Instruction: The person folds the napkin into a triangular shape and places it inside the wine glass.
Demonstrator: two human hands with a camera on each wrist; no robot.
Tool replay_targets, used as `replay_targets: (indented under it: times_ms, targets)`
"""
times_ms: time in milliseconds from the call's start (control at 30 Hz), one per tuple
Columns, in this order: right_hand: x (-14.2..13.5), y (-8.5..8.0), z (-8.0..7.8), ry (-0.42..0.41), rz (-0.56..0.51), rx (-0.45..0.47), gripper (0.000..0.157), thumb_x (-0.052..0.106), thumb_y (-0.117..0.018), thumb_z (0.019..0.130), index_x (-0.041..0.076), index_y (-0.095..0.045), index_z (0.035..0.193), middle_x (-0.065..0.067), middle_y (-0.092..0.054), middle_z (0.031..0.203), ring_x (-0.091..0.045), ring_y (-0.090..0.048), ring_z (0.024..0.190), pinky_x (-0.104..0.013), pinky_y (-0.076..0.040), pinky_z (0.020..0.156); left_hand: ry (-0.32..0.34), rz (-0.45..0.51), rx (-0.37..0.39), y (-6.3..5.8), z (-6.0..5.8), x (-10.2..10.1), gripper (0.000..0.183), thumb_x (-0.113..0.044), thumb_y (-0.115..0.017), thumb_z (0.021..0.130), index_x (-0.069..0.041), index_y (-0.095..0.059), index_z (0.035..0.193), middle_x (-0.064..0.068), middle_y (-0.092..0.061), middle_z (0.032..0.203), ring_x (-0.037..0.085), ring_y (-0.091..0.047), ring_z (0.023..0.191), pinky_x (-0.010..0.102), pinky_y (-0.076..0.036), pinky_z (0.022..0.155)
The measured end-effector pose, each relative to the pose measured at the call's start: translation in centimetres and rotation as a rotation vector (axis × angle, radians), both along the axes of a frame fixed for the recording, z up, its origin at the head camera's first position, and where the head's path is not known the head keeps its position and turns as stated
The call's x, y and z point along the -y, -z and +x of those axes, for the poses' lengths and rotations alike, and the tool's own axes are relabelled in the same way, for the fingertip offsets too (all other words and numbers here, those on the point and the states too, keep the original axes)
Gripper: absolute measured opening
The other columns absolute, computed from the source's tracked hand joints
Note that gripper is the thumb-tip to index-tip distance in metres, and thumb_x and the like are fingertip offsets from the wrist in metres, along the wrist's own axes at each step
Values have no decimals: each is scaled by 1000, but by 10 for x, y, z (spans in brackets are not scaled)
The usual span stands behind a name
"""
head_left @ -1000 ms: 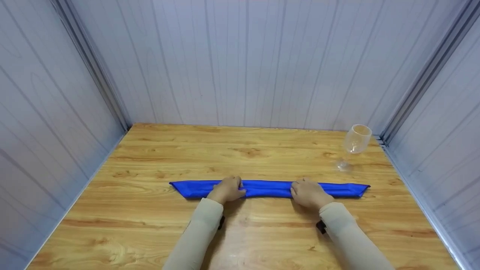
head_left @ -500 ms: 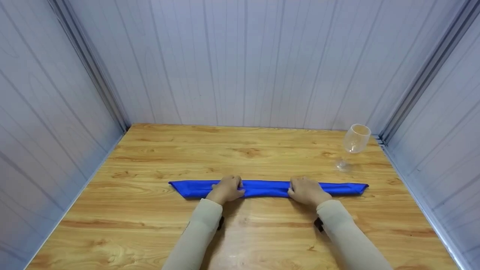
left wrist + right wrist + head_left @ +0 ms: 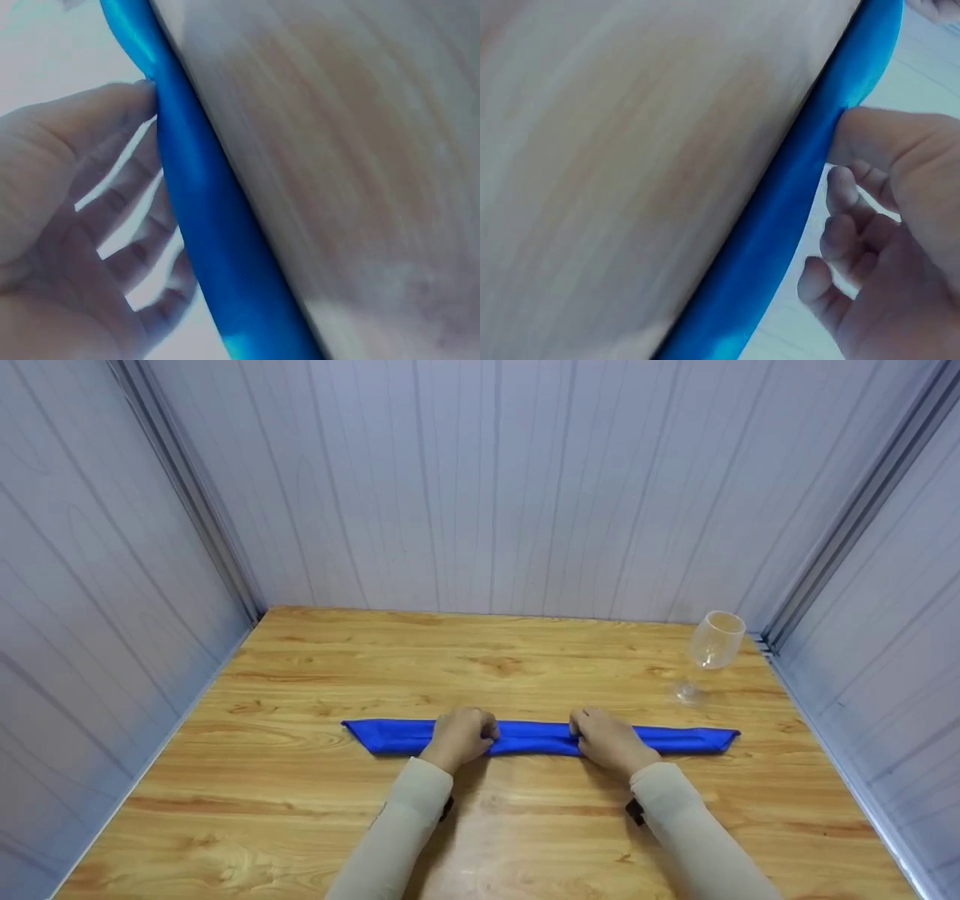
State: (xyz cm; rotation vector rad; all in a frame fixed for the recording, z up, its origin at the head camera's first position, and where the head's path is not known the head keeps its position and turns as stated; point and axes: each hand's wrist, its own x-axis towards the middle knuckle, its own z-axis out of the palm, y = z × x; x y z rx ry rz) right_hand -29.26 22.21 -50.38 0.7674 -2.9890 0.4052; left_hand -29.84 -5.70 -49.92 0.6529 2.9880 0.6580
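Note:
A shiny blue cloth (image 3: 534,737), folded into a long narrow strip with slanted ends, lies across the wooden table. My left hand (image 3: 463,737) pinches its upper layer left of the middle; the thumb (image 3: 124,103) presses on the fabric in the left wrist view, and the other fingertips pass behind the strip. On the other side of the middle, my right hand (image 3: 609,741) pinches the same cloth. In the right wrist view its thumb (image 3: 874,139) meets the fabric, which hides the index fingertip, while the remaining fingers curl apart from the cloth.
A clear stemmed wine glass (image 3: 716,641) stands upright at the table's back right. Pale panelled walls (image 3: 480,487) rise behind the wooden table (image 3: 375,660) and along both sides. Both forearms reach in from the front edge.
Both hands have shifted slightly inward, towards each other, and their knuckles sit a little higher. The cloth and the glass keep their places on the table.

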Motion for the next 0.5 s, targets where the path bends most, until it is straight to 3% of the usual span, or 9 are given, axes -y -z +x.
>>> replay_targets:
  times_ms: [200,500]
  targets:
    - [0,1,5,14,-61,47,16,-6,-58,92,11,-58,91,-1,-53,87,-20,-55,81,-39,-50,73,77,-1,-93,1,4,-4,12,-2,-77,87,-13,-78,92,0,-72,88,19,-69,83,33,-56,71]
    - [-8,-2,12,31,-66,145,13,3,-59,96,4,-68,106,-7,-58,104,-31,-58,103,-48,-49,90,158,62,-83,1,6,0,12,2,-73,89,-6,-81,95,6,-76,94,22,-72,90,32,-58,77]
